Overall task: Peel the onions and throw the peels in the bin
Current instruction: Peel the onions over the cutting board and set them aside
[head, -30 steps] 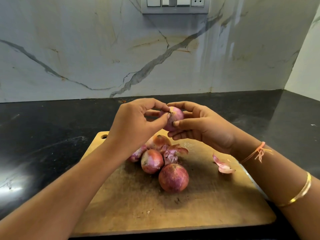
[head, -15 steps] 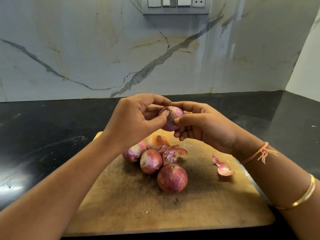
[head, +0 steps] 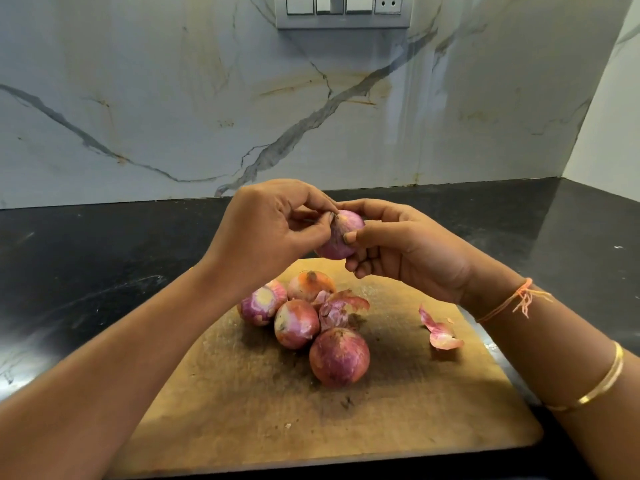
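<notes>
Since a second ago the left hand (head: 266,230) has lifted clear of the heap below it, so the leftmost onion (head: 262,304) now shows nearly whole, and its thumb and forefinger have closed onto the top end of the held onion (head: 343,237).

Head view: both hands meet above the far edge of the cutting board (head: 242,410). The right hand (head: 408,251) cups the held onion from the right, its fingers curled under it and its thumb laid across the front. The left hand pinches the dark, dry tip of that same onion, its other fingers bent in behind. The held onion hangs in the air, off the board.

Four more onions lie close together on the board. The leftmost onion is partly bare and pale on top. An orange-topped onion (head: 310,284) sits behind, a middle onion (head: 296,323) in front of it, and the largest onion (head: 339,356) nearest the camera. A crumpled peel (head: 337,306) lies among them, touching the middle and largest ones. A loose peel (head: 438,330) lies apart on the board's right side, near the right wrist.

The board rests on a black worktop (head: 86,254) against a veined marble wall (head: 207,98), with a switch plate (head: 343,10) at the top. The right forearm wears an orange thread (head: 519,299) and a gold bangle (head: 602,382).
</notes>
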The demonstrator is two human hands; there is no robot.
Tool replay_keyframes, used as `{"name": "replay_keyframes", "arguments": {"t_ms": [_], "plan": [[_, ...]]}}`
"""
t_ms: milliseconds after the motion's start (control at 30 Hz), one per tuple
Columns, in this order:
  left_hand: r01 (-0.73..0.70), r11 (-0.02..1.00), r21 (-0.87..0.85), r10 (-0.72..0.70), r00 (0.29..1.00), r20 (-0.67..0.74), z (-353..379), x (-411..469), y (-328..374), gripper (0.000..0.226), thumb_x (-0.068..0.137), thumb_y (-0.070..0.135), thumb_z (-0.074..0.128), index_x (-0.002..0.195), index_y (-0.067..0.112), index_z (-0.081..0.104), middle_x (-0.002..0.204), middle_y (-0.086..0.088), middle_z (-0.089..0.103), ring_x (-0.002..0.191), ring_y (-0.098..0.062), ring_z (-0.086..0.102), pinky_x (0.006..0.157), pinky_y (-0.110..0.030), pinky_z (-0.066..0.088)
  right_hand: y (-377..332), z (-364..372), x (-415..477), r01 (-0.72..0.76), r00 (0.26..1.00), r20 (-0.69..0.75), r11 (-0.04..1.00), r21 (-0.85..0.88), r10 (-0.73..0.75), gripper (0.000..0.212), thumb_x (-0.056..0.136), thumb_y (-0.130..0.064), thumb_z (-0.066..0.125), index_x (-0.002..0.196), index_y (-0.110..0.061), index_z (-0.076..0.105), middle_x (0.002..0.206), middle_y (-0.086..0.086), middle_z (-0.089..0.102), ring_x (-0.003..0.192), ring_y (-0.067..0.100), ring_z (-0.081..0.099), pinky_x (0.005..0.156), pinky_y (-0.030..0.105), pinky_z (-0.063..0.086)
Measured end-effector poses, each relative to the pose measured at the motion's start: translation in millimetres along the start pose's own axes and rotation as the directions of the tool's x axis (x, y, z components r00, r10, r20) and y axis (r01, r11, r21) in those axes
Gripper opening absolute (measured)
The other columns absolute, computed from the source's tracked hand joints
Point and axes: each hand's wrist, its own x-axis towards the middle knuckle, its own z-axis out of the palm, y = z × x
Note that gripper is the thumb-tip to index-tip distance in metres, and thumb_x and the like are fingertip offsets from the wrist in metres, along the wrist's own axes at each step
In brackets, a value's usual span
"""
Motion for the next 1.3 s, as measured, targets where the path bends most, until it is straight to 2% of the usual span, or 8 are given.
{"name": "replay_keyframes", "arguments": {"t_ms": [200, 367, 533, 633, 700, 867, 1033, 1300], "plan": [[0.034, 0.999, 0.011, -0.034, 0.999, -0.034, 5, 7, -1, 0.015, 0.079, 0.02, 0.062, 0.089, 0.017, 0.073, 0.081, -0.001, 0.072, 0.073, -0.01, 0.07, 0.066, -0.038, 0.06, 0, 3, 0, 0.001, 0.998, -0.057, 0.999, 0.04, 0.002, 0.03, 0.089, 0.0, 0.057, 0.115, -0.015, 0.057, 0.098, 0.013, 0.059, 0.065, 0.013, 0.053, 0.063, 0.025, 0.046], [0.07, 0.997, 0.032, -0.068, 0.996, -0.059, 5, 1, 1, 0.017, 0.08, 0.025, 0.061, 0.089, 0.017, 0.073, 0.082, 0.003, 0.071, 0.073, -0.008, 0.068, 0.066, -0.033, 0.059, 3, 6, 0, 0.021, 0.994, -0.106, 0.995, -0.101, -0.031, 0.035, 0.089, -0.006, 0.06, 0.122, -0.014, 0.05, 0.102, 0.01, 0.057, 0.072, 0.017, 0.049, 0.064, 0.026, 0.043], [0.157, 0.984, -0.089, -0.166, 0.98, -0.108, 4, -1, 1, 0.01, 0.086, 0.014, 0.067, 0.084, 0.024, 0.069, 0.081, 0.007, 0.072, 0.072, -0.006, 0.069, 0.068, -0.026, 0.059, -1, 3, -2, 0.027, 0.995, -0.094, 1.0, -0.002, -0.027, 0.041, 0.085, 0.002, 0.059, 0.123, -0.006, 0.047, 0.106, 0.015, 0.062, 0.079, 0.026, 0.069, 0.073, 0.032, 0.058], [0.239, 0.932, -0.274, -0.281, 0.951, -0.127, 1, -1, -1, 0.013, 0.089, 0.007, 0.062, 0.086, 0.019, 0.068, 0.078, 0.004, 0.071, 0.071, -0.01, 0.071, 0.07, -0.026, 0.059, -1, 1, -1, -0.002, 0.997, -0.075, 0.999, 0.053, 0.006, 0.045, 0.084, 0.01, 0.055, 0.125, -0.003, 0.047, 0.115, 0.02, 0.059, 0.088, 0.032, 0.07, 0.075, 0.034, 0.06], [0.25, 0.925, -0.288, -0.297, 0.945, -0.135, 0, -2, -4, 0.012, 0.089, 0.008, 0.063, 0.087, 0.018, 0.068, 0.078, 0.002, 0.071, 0.07, -0.012, 0.071, 0.069, -0.028, 0.06, -2, 0, -1, -0.003, 0.997, -0.071, 0.996, 0.09, 0.009, 0.049, 0.078, 0.005, 0.059, 0.125, -0.003, 0.048, 0.113, 0.02, 0.059, 0.086, 0.031, 0.07, 0.074, 0.032, 0.06], [0.169, 0.977, -0.127, -0.18, 0.98, -0.08, 0, -8, -2, 0.008, 0.081, 0.026, 0.072, 0.087, 0.028, 0.068, 0.086, 0.01, 0.071, 0.077, -0.003, 0.069, 0.068, -0.021, 0.057, -4, -2, -2, 0.005, 0.995, -0.096, 0.993, 0.118, 0.006, 0.06, 0.065, -0.009, 0.062, 0.123, -0.004, 0.049, 0.11, 0.019, 0.061, 0.087, 0.031, 0.07, 0.076, 0.033, 0.06], [0.066, 0.991, -0.115, -0.069, 0.997, -0.023, 7, -10, 3, 0.02, 0.08, 0.022, 0.071, 0.099, 0.021, 0.069, 0.101, 0.004, 0.068, 0.092, -0.006, 0.068, 0.074, -0.022, 0.058, -3, 2, -2, -0.001, 0.997, -0.071, 0.992, 0.13, 0.011, 0.056, 0.065, -0.007, 0.064, 0.119, -0.003, 0.051, 0.097, 0.018, 0.068, 0.083, 0.03, 0.071, 0.074, 0.034, 0.06], [0.052, 0.996, -0.079, -0.061, 0.99, -0.13, 13, -10, 1, 0.007, 0.081, 0.015, 0.066, 0.086, 0.014, 0.072, 0.094, 0.006, 0.069, 0.087, -0.006, 0.068, 0.074, -0.023, 0.058, -3, 5, -3, -0.031, 0.996, -0.083, 0.994, 0.109, 0.04, 0.044, 0.079, 0.003, 0.061, 0.121, -0.003, 0.049, 0.103, 0.024, 0.066, 0.083, 0.031, 0.071, 0.075, 0.036, 0.06]]}}
